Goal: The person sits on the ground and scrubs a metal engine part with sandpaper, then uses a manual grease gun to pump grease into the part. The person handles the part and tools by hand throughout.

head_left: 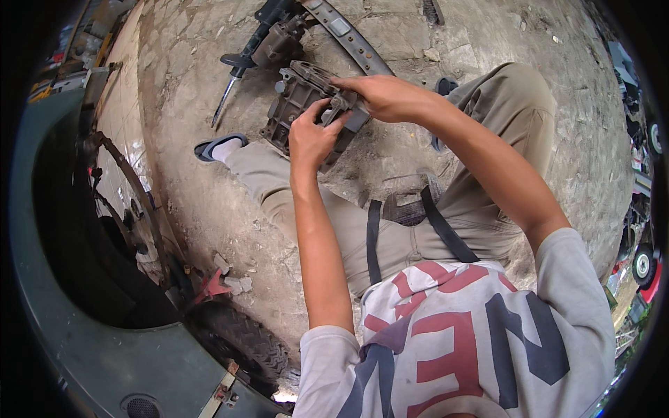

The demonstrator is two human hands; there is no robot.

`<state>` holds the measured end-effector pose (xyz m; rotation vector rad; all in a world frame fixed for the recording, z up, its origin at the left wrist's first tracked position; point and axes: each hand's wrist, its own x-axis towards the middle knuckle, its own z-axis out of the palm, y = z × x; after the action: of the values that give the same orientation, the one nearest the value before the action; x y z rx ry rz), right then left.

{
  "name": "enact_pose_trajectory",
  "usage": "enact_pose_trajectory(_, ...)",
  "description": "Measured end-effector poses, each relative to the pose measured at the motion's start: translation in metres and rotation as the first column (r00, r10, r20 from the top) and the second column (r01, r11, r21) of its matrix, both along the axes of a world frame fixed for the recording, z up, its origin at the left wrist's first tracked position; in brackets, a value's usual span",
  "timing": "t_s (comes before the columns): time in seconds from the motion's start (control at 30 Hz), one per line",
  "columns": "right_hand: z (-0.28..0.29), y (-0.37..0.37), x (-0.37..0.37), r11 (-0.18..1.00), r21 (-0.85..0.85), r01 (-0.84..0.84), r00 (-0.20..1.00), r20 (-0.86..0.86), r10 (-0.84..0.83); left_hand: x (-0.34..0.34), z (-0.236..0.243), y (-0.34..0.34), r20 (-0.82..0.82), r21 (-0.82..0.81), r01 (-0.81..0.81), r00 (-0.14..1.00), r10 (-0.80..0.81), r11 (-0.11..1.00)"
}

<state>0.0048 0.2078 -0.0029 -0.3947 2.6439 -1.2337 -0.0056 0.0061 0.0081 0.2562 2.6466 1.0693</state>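
I'm remotely watching: left hand grasping metal gearbox casing beneath its fingers | right hand touching alongside, grip I can't tell | risk: uneven pressure tipping casing, pinching fingers

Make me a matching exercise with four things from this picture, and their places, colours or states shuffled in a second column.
Column one:
1. Cast-metal housing
2. Shock-absorber strut
3. Vehicle fender
4. Left sandal

Column two:
A. Greenish grey, along the picture's left edge
B. Dark blue, worn
C. Touched by the left hand and right hand
D. Has a bare, shiny rod

Pairs: 1-C, 2-D, 3-A, 4-B
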Motion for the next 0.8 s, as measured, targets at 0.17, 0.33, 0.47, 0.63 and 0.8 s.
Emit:
enact_pose_trajectory(0.17, 0.005, -0.001, -0.005, 0.996, 0.088, 0.004, 0.994, 0.109, -0.014, 0.001, -0.001, -0.002, 0.019, -0.017, -0.005, 1.0, 0.006, 1.0)
enact_pose_trajectory(0.33, 0.005, -0.002, -0.004, 0.991, -0.133, -0.012, 0.995, 0.1, 0.025, 0.002, -0.006, -0.003, -0.058, 0.007, 0.005, 0.998, -0.005, 1.0)
enact_pose_trajectory(0.47, -0.004, -0.001, -0.011, 0.997, 0.062, 0.036, 0.982, 0.185, -0.047, 0.001, 0.011, 0.006, 0.09, -0.032, -0.005, 0.996, 0.008, 0.999)
enact_pose_trajectory(0.63, 0.016, -0.004, -0.003, 0.999, -0.012, -0.03, 0.997, 0.068, 0.031, 0.006, -0.003, -0.004, -0.024, 0.053, 0.031, 0.999, -0.03, 0.998)
enact_pose_trajectory(0.8, 0.019, -0.005, -0.008, 0.997, 0.066, 0.039, 0.982, 0.181, -0.05, 0.003, 0.002, 0.0, 0.012, 0.019, 0.016, 1.0, -0.016, 1.0)
